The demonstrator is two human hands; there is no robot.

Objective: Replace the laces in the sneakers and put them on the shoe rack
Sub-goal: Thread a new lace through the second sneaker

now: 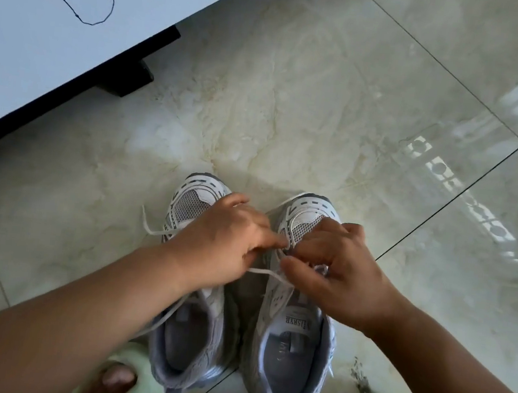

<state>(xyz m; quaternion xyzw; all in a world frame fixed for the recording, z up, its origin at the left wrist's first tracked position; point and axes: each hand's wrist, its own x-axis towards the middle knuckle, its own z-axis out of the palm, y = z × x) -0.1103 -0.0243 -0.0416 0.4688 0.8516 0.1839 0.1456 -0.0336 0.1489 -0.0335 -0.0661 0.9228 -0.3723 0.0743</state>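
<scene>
Nearest you, at the lower edge, your toes showed in two pale green foam slippers (123, 358), one at each side of the pair of shoes. Between the slippers stood two grey-and-white mesh sneakers on the floor, side by side, toes pointing away from you: the left sneaker (186, 327) and the right sneaker (294, 339), whose tongue carried a printed label. Both collars lay open toward you.

Your forearms crossed the frame from the lower corners and met above the sneakers. Your left hand (220, 243) reached over the left sneaker's throat toward the right one, fingers curled and thumb and forefinger pinched on the white flat shoelace (263, 272) at the right sneaker's lower eyelets. Your right hand (336, 269) rested on the right sneaker's lacing area, fingers curled, thumb and forefinger likewise pinching that lace; a short run of it stretched between the two hands. A second white lace end (151, 227) trailed loose from the left sneaker to the floor on its left, and another length ran beneath your left forearm.

Beyond the toes lay glossy pale marble-patterned floor tiles (294, 103) with dark grout lines and window reflections at the right. Farthest, upper left, stood a white cabinet (58, 44) on a black base, marked with a black drawn loop.
</scene>
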